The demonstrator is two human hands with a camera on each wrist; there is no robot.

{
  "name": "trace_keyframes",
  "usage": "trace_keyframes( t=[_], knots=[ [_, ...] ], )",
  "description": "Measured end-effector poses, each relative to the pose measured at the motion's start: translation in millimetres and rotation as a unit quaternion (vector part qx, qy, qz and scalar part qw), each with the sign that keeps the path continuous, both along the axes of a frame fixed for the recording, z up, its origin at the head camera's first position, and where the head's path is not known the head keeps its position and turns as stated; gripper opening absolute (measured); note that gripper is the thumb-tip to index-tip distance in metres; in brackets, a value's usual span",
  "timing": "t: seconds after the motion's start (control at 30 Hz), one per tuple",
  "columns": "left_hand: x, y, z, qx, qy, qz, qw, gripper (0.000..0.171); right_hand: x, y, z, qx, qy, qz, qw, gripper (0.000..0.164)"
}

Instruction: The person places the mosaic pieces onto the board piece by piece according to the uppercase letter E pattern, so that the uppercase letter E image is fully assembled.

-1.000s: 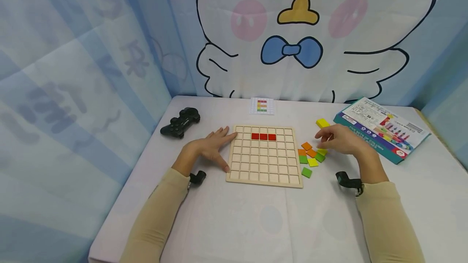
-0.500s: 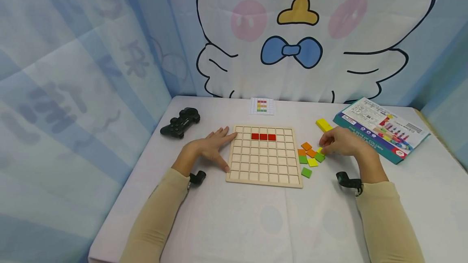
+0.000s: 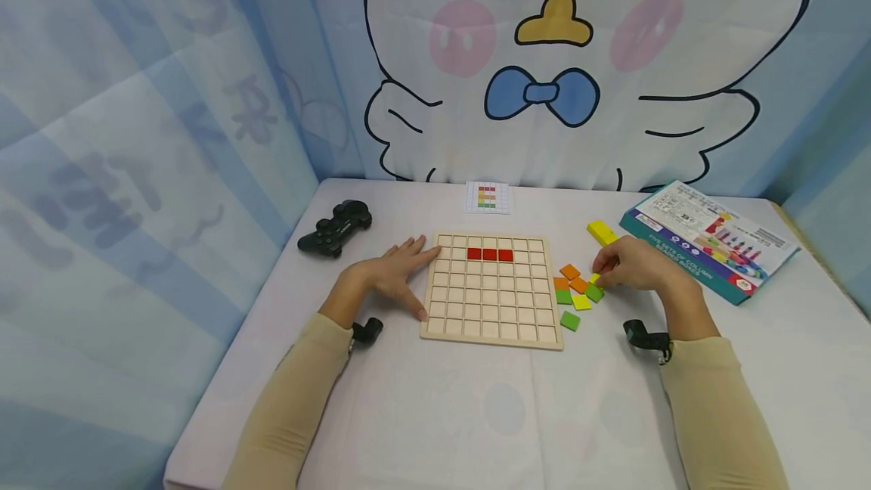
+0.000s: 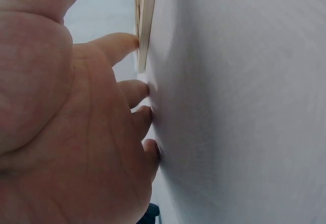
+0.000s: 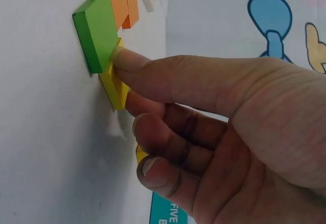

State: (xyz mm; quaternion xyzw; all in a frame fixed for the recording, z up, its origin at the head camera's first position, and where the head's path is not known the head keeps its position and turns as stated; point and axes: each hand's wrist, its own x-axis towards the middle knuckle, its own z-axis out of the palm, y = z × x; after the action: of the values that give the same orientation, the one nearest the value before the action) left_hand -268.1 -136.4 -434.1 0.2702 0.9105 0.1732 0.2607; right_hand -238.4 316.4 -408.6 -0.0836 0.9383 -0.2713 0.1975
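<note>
My left hand (image 3: 393,275) lies with spread fingers at the left side of a wooden grid board (image 3: 490,308). In the left wrist view its index fingertip touches the board's edge, while the other fingertips rest on the cloth. Three red tiles (image 3: 490,255) sit side by side in a row near the board's far edge. To the right of the board, my right hand (image 3: 634,263) pinches a yellow tile (image 5: 116,92) between thumb and index finger. A green tile (image 5: 97,33) lies right against it, with orange tiles (image 3: 569,272) close by.
Another yellow tile (image 3: 581,302) and a green tile (image 3: 570,320) lie by the board. Yellow pieces (image 3: 602,233) sit beyond the right hand. A teal box (image 3: 711,240) stands at the right, a pattern card (image 3: 487,198) at the back, a black game controller (image 3: 336,229) at the left.
My right hand's thumb and fingers have come together on the yellow tile, with the hand shifting slightly. The left hand and the board stay where they were.
</note>
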Motion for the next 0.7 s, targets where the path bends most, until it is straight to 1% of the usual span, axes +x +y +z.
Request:
trace_keyframes(
  t=[0.47, 0.6, 0.7],
  knots=[
    [-1.9, -1.9, -2.1, -0.003, 0.001, 0.001, 1.0, 0.136, -1.8, -2.8, -2.2, -0.009, 0.014, 0.016, 1.0, 0.02],
    [-1.7, -1.4, -1.6, -0.002, -0.003, 0.002, 1.0, 0.136, -2.5, -3.3, -3.8, -0.027, 0.011, 0.014, 0.999, 0.014],
    [-1.6, -1.1, -1.6, -0.003, -0.003, 0.002, 1.0, 0.136, -3.0, -4.6, -4.5, -0.048, 0.019, 0.011, 0.999, 0.01]
  ],
)
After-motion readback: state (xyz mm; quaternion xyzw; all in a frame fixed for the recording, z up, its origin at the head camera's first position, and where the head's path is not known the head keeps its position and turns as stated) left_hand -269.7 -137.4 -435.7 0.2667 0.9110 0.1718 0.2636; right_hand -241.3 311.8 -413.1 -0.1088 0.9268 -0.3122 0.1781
